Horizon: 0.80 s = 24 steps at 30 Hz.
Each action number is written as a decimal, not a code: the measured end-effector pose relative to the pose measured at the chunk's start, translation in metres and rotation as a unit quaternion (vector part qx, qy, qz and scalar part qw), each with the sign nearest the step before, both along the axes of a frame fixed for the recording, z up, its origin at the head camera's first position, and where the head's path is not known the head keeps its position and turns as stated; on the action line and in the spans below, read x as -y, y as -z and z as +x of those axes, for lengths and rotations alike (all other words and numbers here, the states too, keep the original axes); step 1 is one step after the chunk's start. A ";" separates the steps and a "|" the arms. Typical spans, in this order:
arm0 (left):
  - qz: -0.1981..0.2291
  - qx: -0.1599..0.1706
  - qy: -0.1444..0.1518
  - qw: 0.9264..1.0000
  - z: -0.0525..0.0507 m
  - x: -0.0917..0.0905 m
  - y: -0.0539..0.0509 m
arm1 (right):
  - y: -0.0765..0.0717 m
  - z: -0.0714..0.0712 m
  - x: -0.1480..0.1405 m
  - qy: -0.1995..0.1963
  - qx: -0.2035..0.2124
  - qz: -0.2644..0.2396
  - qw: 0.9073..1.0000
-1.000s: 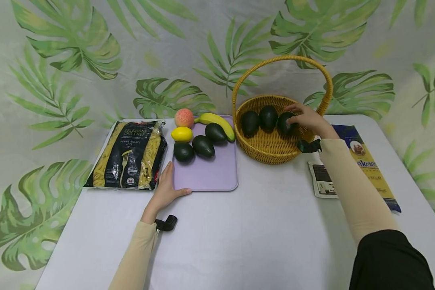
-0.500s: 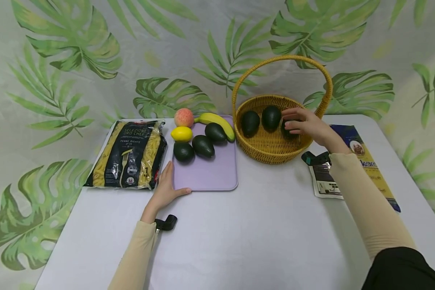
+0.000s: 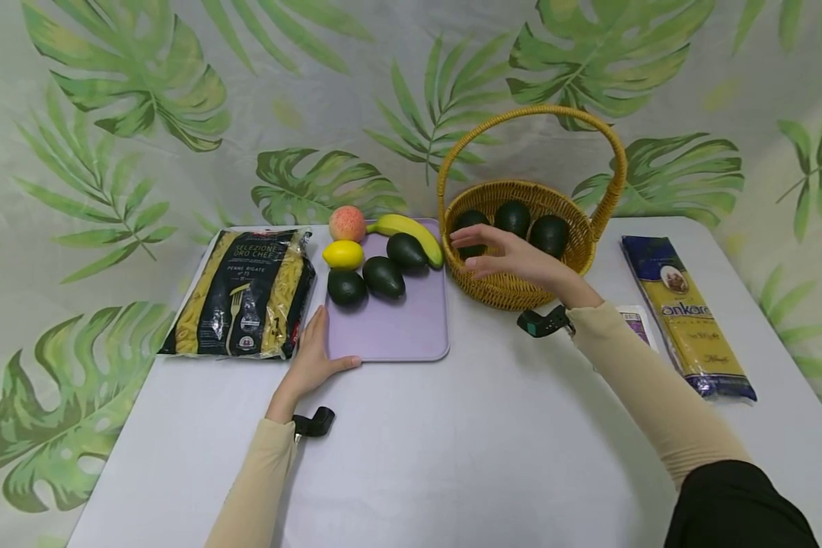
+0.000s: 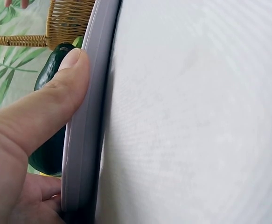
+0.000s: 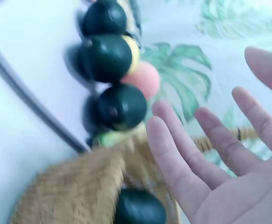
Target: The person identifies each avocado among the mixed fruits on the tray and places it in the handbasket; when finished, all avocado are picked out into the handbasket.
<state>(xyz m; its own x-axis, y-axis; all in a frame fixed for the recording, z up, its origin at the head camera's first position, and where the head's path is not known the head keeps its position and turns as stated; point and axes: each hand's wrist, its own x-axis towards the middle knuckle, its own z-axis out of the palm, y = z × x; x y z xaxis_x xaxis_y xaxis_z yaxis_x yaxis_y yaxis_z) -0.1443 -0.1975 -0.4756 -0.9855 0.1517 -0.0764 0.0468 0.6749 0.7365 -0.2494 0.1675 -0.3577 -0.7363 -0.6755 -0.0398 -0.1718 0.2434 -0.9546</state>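
My left hand [image 3: 315,358] rests at the near left corner of the lilac tray [image 3: 400,335], fingers along its left side, thumb on its front rim. In the left wrist view the thumb [image 4: 61,88] lies straight against the rim. The tray bears several dark green avocados [image 3: 384,277], a lemon [image 3: 343,254], a peach [image 3: 347,224] and a banana [image 3: 421,236]. My right hand [image 3: 520,259] hovers over the front of the wicker basket [image 3: 500,291], fingers spread, holding nothing. Three avocados [image 3: 549,235] sit inside; the hand partly covers the left one [image 3: 471,221].
A bag of penne pasta [image 3: 243,293] lies left of the tray. At the right lies a blue and yellow pasta packet [image 3: 688,320], beside a smaller white pouch [image 3: 635,323] partly behind my right sleeve. The basket's tall handle [image 3: 534,112] arches up; a leaf-patterned cloth [image 3: 301,114] stands behind.
My right hand has let go of the right avocado and moved left across the basket. The middle and right avocados sit slightly further right. My left hand and the tray have stayed still.
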 end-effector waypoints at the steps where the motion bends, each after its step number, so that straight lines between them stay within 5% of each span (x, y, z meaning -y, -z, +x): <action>1: -0.001 0.000 0.000 1.000 0.000 0.000 0.000 | 0.002 -0.001 0.007 -0.012 -0.002 0.001 1.000; 4: -0.001 -0.001 0.000 1.000 0.000 0.000 0.000 | 0.008 -0.004 0.026 -0.044 0.005 0.006 0.999; 14: 0.002 0.001 0.000 1.000 0.000 0.001 0.001 | 0.023 -0.018 0.081 -0.108 -0.069 0.088 0.988; 24: 0.005 0.002 0.000 1.000 0.001 0.000 0.000 | 0.032 -0.042 0.121 -0.133 -0.136 0.179 0.965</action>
